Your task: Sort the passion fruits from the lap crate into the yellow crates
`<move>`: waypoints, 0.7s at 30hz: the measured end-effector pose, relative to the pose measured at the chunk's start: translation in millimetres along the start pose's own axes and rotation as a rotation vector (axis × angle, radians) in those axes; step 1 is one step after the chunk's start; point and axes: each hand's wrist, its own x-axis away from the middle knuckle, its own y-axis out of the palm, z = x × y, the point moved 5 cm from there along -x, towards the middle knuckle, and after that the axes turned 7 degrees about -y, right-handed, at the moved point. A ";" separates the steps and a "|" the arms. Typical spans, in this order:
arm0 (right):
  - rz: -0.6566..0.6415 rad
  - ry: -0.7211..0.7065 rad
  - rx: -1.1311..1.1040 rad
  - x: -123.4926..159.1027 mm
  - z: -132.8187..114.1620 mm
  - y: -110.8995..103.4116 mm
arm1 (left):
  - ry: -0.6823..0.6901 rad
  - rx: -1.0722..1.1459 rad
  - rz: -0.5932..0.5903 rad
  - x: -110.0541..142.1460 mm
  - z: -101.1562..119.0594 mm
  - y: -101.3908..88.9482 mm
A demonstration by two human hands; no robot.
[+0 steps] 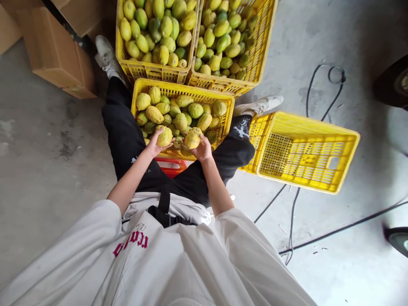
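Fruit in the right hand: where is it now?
Near the centre of the head view, the right hand holds this fruit over the closest crate's near side, right of the other fruit in the left hand.

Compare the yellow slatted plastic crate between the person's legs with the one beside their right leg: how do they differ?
The first crate holds oval yellow-green fruit; the second crate shows its perforated floor.
The left hand and right hand are at the first crate, away from the second crate.
Both have slatted yellow walls.
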 end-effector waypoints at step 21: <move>-0.086 0.032 -0.136 -20.9 15.9 -14.8 | -0.050 0.015 0.000 8.1 5.0 6.2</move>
